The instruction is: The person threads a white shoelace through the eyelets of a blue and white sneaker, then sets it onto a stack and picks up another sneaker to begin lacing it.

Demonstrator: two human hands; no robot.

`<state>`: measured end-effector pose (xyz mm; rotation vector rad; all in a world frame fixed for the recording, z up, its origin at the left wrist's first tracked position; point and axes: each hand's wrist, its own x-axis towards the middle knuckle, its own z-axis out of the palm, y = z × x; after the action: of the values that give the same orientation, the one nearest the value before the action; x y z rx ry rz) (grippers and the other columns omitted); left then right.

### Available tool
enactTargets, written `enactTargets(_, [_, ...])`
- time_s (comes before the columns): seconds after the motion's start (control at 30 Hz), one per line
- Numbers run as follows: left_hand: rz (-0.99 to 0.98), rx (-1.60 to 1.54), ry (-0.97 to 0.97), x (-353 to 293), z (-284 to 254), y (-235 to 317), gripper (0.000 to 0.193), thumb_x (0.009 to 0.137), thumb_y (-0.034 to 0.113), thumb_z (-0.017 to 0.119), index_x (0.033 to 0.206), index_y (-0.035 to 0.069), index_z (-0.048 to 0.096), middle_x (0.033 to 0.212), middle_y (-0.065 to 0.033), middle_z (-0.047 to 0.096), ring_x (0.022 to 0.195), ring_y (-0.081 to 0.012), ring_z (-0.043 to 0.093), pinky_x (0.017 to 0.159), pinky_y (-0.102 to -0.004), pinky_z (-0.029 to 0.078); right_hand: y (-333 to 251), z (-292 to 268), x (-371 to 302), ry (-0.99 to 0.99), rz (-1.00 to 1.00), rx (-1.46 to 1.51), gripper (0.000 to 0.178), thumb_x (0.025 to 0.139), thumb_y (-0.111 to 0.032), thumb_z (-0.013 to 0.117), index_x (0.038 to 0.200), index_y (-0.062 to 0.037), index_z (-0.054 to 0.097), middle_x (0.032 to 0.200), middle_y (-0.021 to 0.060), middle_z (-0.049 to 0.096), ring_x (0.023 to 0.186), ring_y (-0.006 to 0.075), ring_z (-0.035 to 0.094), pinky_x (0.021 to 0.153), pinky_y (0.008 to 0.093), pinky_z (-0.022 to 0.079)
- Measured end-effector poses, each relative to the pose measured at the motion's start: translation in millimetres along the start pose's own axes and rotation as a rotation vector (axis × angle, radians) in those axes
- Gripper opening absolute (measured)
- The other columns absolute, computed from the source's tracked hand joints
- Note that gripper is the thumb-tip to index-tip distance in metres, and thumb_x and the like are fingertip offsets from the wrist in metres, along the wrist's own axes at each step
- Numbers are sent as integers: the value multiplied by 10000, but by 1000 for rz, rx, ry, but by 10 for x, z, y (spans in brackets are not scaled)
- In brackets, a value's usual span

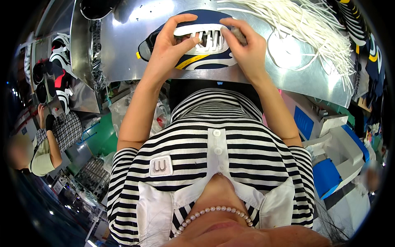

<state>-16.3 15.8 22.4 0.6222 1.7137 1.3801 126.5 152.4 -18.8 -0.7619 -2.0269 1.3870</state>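
Note:
A navy shoe [212, 16] with white trim, a yellow stripe and white laces [210, 40] lies on its side on the metal table, close to its front edge. My left hand [166, 47] grips it near the collar, thumb on the lacing and fingers over the far side. At the other end of the lacing, my right hand [249, 45] holds the shoe between thumb and forefinger. A small grey-brown piece [238, 36] shows beside the right hand's fingers; its kind is unclear. The shoe's sole is not visible.
A heap of loose white laces [296, 24] spreads across the metal table [127, 45] on the right. Dark shoes or uppers [352, 20] line the right edge. More shoes [61, 82] stand at left, near another person [45, 152]. Boxes [304, 115] sit below right.

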Motion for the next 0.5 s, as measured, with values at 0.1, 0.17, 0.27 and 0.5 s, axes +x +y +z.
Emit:
enactTargets(0.1, [11,-21,-49,40,-10,-75,463,877,23,653,1323,65,535,1055,-83,681,992,-123,637,896,-253,494,15,33,-10,-54,-511,-206,279,755,-63,722,1017,-160,704,744,9,642,586,198,624,506,289,464])
enactTargets(0.17, [-17,20,-87,0,26,-43,472,863,27,661,1315,60,529,1033,-81,685,943,-122,652,873,-253,503,34,111,-6,-78,-595,-318,294,699,-65,730,973,-159,681,736,3,590,590,206,603,491,323,451])
enactTargets(0.27, [14,21,-28,10,13,-60,443,869,43,655,1297,59,542,1036,-78,686,927,-121,653,875,-257,496,53,113,63,-72,-655,-324,258,695,-78,731,935,-148,668,736,-5,590,600,191,605,493,315,448])
enactTargets(0.5, [30,50,-44,-31,34,-26,407,909,136,651,1297,70,546,1017,-71,671,926,-131,635,860,-277,491,55,132,52,-55,-706,-320,256,692,-33,726,930,-119,689,704,4,576,566,182,581,483,307,439])
